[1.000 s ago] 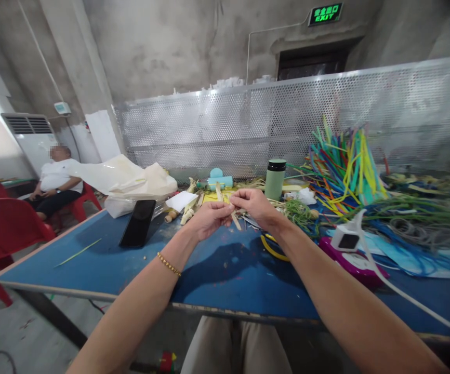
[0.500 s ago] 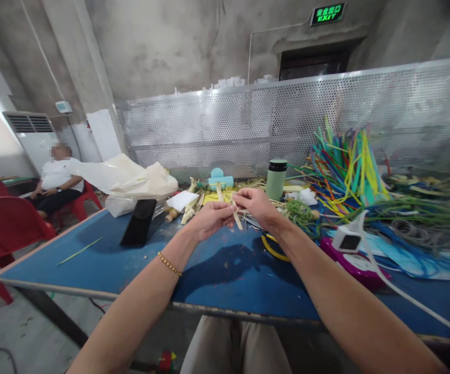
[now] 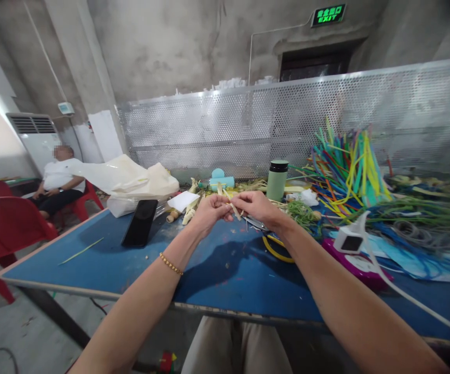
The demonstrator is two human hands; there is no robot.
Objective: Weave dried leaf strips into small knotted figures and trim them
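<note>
Above the blue table, both hands pinch a pale, straw-coloured plant strip (image 3: 236, 211) between them. My left hand (image 3: 210, 212) has its thumb and fingers closed on the strip from the left. From the right, the closed fingers of my right hand (image 3: 256, 206) grip the same piece, nearly touching the left fingertips. Short ends of the strip stick out above and below the fingers. How it is folded or joined is too small to make out. Scissors with yellow handles (image 3: 277, 250) lie under my right wrist, partly hidden.
A black phone (image 3: 140, 223), a white plastic bag (image 3: 143, 182) and a thin green strip (image 3: 80, 251) are at left. A green bottle (image 3: 277, 181), colourful strips (image 3: 349, 166) and a purple power strip (image 3: 359, 262) stand right. A seated person (image 3: 62, 176) is beyond the table.
My left hand has tilted upward, its fingers now higher around the strip. The right hand has shifted slightly, covering more of it. Both still hold the piece.
</note>
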